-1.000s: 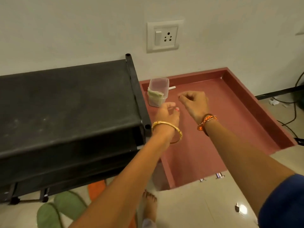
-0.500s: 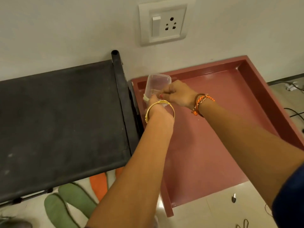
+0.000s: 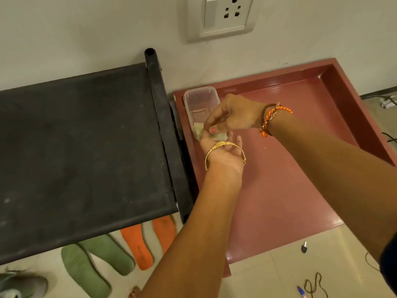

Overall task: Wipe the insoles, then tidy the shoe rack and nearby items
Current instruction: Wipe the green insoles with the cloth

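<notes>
1. A pale wet wipe (image 3: 198, 131) was being pulled out of a clear plastic box (image 3: 200, 104) that stood in the corner of a red tray (image 3: 279, 190), just beside the black shoe rack (image 3: 86, 147).
2. The wipe was pinched by the curled fingers of the right hand (image 3: 232, 116) at the low end of the box.
3. The left hand (image 3: 223, 151) was held palm up just under it, with the fingers partly hidden; whether the wipe was also held by it could not be told.
4. The wipe looked soft, thin and very light, and it would likely tear if tugged hard, so a corner was best taken.
5. The box looked nearly empty, with only a little left at its low end.
6. Two green insoles (image 3: 96, 261) and two orange insoles (image 3: 148, 241) were laid on the floor in front of the rack, not yet wiped, as far as could be judged.
</notes>
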